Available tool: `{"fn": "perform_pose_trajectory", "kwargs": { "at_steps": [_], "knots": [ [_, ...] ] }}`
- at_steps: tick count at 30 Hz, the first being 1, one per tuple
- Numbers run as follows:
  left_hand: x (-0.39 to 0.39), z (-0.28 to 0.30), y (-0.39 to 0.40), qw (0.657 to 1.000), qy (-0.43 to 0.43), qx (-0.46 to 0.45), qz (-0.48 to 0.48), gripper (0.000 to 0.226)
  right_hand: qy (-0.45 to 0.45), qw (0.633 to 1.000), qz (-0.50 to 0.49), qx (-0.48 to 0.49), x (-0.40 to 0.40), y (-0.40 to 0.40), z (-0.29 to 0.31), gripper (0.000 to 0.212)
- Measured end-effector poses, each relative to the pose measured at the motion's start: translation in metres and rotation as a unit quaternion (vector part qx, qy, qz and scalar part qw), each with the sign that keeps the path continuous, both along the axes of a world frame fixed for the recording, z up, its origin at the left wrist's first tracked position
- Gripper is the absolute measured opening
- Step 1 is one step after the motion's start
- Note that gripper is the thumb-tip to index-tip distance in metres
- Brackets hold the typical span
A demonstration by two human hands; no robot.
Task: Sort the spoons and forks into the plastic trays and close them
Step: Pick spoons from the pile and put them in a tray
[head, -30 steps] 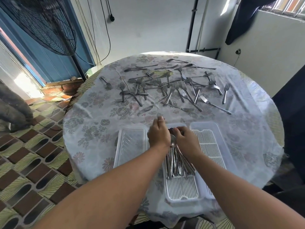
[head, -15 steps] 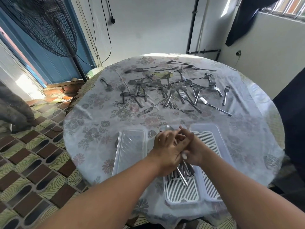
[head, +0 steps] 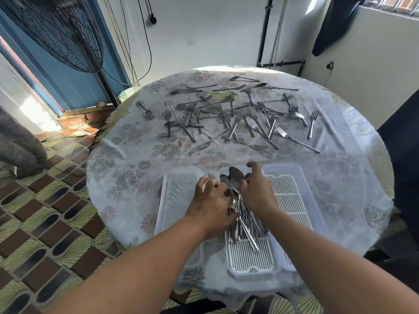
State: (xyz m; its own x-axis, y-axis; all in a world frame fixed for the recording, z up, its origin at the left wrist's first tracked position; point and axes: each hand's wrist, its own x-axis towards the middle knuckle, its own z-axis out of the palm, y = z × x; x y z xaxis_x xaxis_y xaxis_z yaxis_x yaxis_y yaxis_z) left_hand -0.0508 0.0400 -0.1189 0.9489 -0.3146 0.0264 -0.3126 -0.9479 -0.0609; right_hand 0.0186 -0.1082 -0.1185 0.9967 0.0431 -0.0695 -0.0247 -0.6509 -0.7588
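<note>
So the bundle of spoons [head: 240, 214] sits in the middle tray [head: 249, 257], low centre of the frame, bowls pointing toward the far end and handles fanned over the slatted white insert. Both hands are on the pile: the left hand [head: 213, 200] has its fingers curled around the left side of the spoons, and the right hand [head: 257, 191] presses on them from the right with its thumb sticking up. Just right of that, touching it, is a second tray [head: 292, 200], with a slatted insert only. On the left lies a clear lid [head: 176, 200]. Higher up, a scatter of forks [head: 238, 116] covers the floral tablecloth [head: 127, 168]. A standing fan [head: 56, 32] fills the upper left.
</note>
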Motion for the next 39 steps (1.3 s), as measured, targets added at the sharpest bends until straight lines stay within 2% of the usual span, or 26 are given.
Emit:
{"fn": "perform_pose_trajectory", "kwargs": {
  "at_steps": [4,6,9,12,14,19,24,27,31,35,39],
  "knots": [
    [0.000,0.002,-0.021,0.994,0.075,0.045,0.061,0.093,-0.098,0.990,0.048,-0.095,-0.002,-0.006,-0.003,0.035],
    [0.003,-0.001,-0.029,0.986,0.109,0.049,0.116,0.102,-0.118,0.979,0.066,-0.155,-0.004,-0.005,-0.005,0.033],
    [0.013,-0.001,-0.031,0.973,0.144,0.062,0.169,0.103,-0.118,0.967,0.075,-0.211,-0.007,-0.001,-0.011,0.030],
    [0.028,0.007,-0.022,0.969,0.170,0.078,0.164,0.094,-0.103,0.965,0.073,-0.231,-0.006,-0.003,-0.018,0.016],
    [0.034,0.009,-0.018,0.971,0.164,0.077,0.156,0.086,-0.099,0.966,0.076,-0.226,-0.007,-0.006,-0.023,0.009],
    [0.032,0.003,-0.015,0.972,0.146,0.050,0.175,0.081,-0.112,0.943,0.128,-0.285,-0.005,-0.003,-0.025,0.033],
    [0.028,0.007,-0.015,0.992,0.027,-0.022,0.119,0.064,-0.119,0.953,0.098,-0.259,-0.003,-0.005,-0.020,0.032],
    [0.025,0.005,-0.018,0.996,0.053,0.009,0.068,0.074,-0.116,0.952,0.056,-0.279,-0.001,-0.016,-0.019,0.038],
    [0.028,-0.004,-0.023,0.987,0.098,0.022,0.126,0.088,-0.115,0.931,0.083,-0.337,0.000,-0.026,-0.020,0.052],
    [0.031,-0.005,-0.026,0.982,0.084,0.025,0.169,0.099,-0.108,0.935,0.025,-0.338,0.001,-0.030,-0.026,0.035],
    [0.031,-0.004,-0.030,0.990,0.053,0.007,0.132,0.091,-0.107,0.933,0.026,-0.341,0.001,-0.037,-0.029,0.026]
  ]
}}
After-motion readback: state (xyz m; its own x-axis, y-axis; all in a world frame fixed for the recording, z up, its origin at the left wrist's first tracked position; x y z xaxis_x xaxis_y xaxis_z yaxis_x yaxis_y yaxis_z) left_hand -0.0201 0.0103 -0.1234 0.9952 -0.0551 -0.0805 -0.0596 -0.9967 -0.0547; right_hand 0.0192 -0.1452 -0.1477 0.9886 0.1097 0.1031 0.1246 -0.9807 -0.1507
